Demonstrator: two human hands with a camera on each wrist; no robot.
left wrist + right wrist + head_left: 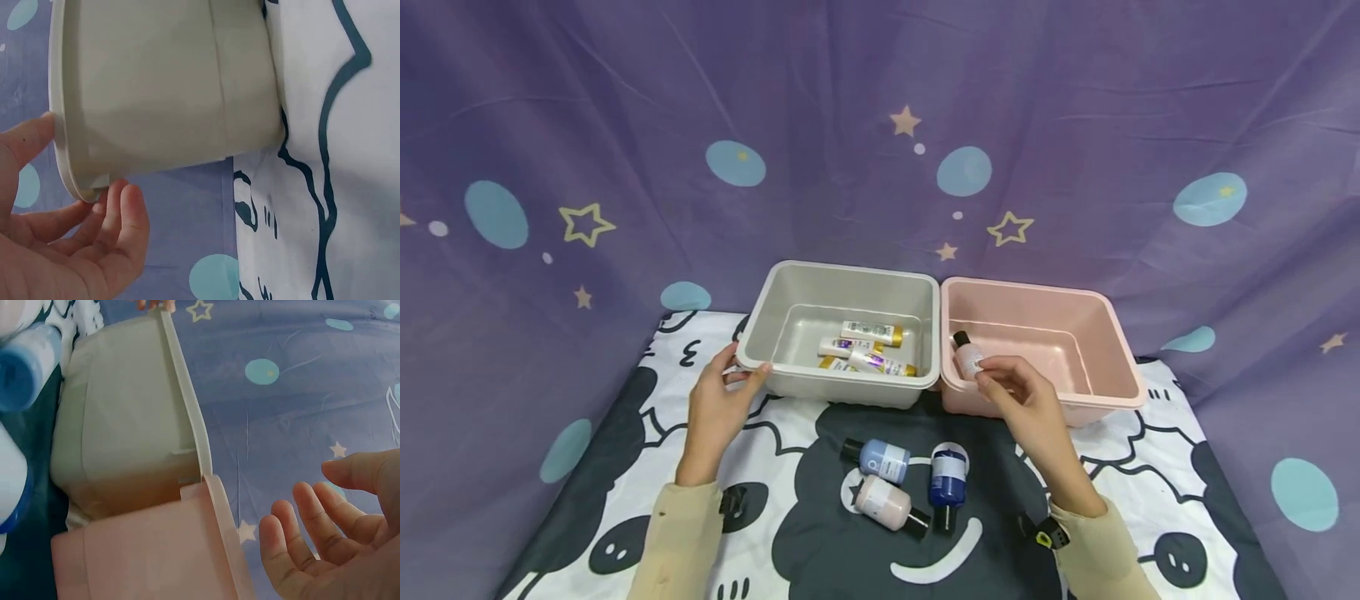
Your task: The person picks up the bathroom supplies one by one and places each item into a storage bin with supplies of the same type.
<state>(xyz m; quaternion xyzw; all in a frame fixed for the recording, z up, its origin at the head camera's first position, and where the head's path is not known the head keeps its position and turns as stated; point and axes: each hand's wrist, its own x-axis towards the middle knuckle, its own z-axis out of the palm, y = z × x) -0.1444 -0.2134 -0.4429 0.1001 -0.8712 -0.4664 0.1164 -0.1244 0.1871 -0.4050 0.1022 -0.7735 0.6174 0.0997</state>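
While left hand (718,408) grips grey bin (842,388) | right hand (1028,398): nearer bottle (967,358), fingers parted, unclenched | bottle: just left of fingertips, at pink bin's (1037,312) left end, cap pointing away

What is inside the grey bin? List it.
Inside the grey bin lie four visible white tubes with gold caps. Some overlap, hiding parts of lower ones and the floor beneath.

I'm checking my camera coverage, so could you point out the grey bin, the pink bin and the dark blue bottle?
Grey bin (144,87): left wrist view, on its outer wall.
Pink bin (1037,312): head view, on its back inner wall.
Dark blue bottle (948,487): head view, on its body.
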